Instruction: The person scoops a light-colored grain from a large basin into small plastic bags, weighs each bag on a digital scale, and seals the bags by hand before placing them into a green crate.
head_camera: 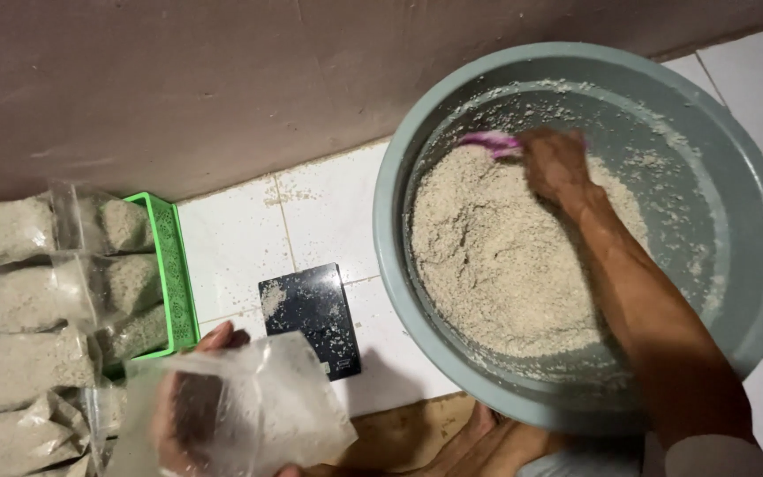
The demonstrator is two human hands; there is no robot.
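While the right hand [556, 163] closes around a purple scoop [490, 143] dug into the grain [505, 256] just below it, scooping is under way; the left hand [200, 402] pinches a clear bag [249, 406], whose mouth must open. Plastic hides the left fingers.

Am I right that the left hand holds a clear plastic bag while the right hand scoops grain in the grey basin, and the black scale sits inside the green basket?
Not quite: the head view shows the scale on the white floor tiles, beside the green basket, not inside it. The rest is right.
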